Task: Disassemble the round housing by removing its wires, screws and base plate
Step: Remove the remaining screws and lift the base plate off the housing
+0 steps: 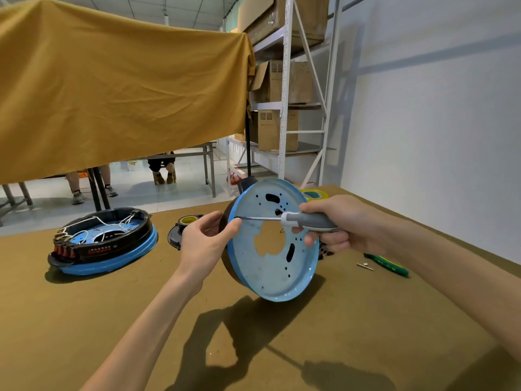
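Right hand (335, 224) grasps a screwdriver (307, 221), its tip at the rim beside the left thumb. Left hand (205, 238) pinches the edge of the round housing (270, 241), held tilted above the table (112, 320). Blue base plate (282, 272) still attached. Well left: a second housing (104, 241), wires in place.

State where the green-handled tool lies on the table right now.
In the head view the green-handled tool lies on the table's right side, beyond the right forearm, beside a small loose metal piece.
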The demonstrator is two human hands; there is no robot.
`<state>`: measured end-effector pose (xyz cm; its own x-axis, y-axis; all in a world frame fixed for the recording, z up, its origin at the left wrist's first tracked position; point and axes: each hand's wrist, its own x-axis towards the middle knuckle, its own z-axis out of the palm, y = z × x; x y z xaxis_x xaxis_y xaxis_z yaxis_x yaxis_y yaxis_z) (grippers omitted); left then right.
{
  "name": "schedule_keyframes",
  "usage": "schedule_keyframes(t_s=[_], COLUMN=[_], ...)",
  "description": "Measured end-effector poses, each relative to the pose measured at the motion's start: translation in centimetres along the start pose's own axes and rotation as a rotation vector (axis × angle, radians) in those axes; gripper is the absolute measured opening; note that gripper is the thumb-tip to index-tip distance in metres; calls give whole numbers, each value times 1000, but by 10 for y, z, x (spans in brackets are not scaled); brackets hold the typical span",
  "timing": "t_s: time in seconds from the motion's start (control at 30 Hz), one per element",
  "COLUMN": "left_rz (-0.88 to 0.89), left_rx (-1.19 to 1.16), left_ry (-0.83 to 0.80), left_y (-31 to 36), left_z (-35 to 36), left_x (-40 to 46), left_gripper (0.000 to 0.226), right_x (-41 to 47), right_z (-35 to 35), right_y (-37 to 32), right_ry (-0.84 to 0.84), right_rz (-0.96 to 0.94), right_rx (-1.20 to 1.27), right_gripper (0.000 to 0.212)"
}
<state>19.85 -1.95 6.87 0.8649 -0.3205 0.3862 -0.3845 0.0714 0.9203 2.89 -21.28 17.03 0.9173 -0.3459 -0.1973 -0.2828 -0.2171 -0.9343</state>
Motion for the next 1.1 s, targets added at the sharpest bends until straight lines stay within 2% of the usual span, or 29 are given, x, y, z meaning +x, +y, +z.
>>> schedule_keyframes(t_s=[0.17, 0.23, 0.4, 0.5, 0.53, 0.6, 0.7, 0.73, 0.8, 0.93, 0.97, 1.03, 1.1], left_rz=[81, 107, 139, 141, 151, 173, 181, 184, 197, 222, 223, 212, 165], left_rx=[-13, -21, -26, -2, 18, 56, 86, 104, 125, 122, 115, 101, 74], left_ry=[25, 52, 114, 72, 45, 13, 37, 45, 42, 21, 17, 6, -17], left_y=[3, 3, 4, 6, 7, 9, 9, 9, 9, 8, 8, 8, 7], left_z=[0, -1, -2, -4, -4, 0, 6, 7, 8, 9, 9, 9, 8], left_x=[-5, -6, -7, -8, -9, -12, -12, -12, -11, -9, -8, -7, -7], left_gripper=[74, 75, 75, 74, 77, 84, 81, 79, 81, 90, 90, 90, 87], right_x=[-12, -13, -11, -10, -8, -3, 2, 2, 1, -1, 0, 5, 8], right_z=[10, 15, 28, 25, 23, 18, 9, 4, -7, -17, -17, -19, -22], right_y=[-5, -6, -12, -16, -18, -20, -21, -21, -20, -9, -7, -8, -14], right_ry=[-21, 34, 241, 345, 367, 344, 133, 78, 61, 289, 348, 385, 290], right_rz=[-34, -154, -551, -688, -686, -555, -141, -74, -142, -692, -761, -690, -446], right_rx=[-38, -169, -733, -770, -751, -681, -423, -371, -427, -830, -876, -874, -817], right_gripper=[48, 44, 35, 31, 32, 35, 48, 51, 49, 25, 19, 24, 35])
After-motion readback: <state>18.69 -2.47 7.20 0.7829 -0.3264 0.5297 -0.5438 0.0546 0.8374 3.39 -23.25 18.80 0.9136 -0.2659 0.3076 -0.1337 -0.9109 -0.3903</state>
